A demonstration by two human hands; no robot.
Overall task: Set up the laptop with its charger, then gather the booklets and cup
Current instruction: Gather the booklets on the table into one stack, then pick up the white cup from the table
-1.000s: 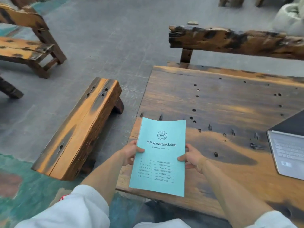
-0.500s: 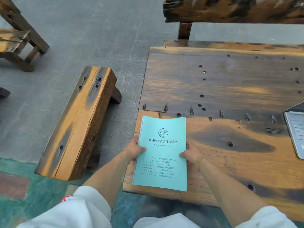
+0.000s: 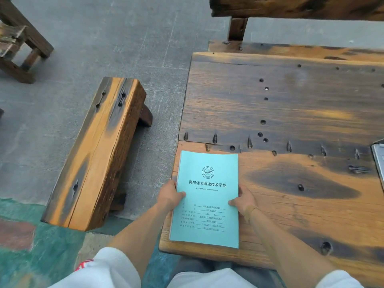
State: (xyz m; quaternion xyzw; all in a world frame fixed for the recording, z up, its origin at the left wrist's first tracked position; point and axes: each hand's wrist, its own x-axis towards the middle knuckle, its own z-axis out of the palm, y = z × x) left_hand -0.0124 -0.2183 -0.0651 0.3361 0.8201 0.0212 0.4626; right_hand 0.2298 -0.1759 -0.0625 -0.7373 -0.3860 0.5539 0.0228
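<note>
The booklet (image 3: pixel 207 196) lies at the near left corner of the table (image 3: pixel 291 104), its near edge close to the table's near edge. The left hand (image 3: pixel 169 197) is at its left side and the right hand (image 3: pixel 244 201) at its right, thumbs on top. The laptop (image 3: pixel 378 161) sits at the far right of the table, mostly out of view. A bench (image 3: pixel 97 154) stands on the floor (image 3: pixel 104 34) left of the table, another bench (image 3: pixel 291 7) behind it, and a third (image 3: pixel 18 46) at far left
</note>
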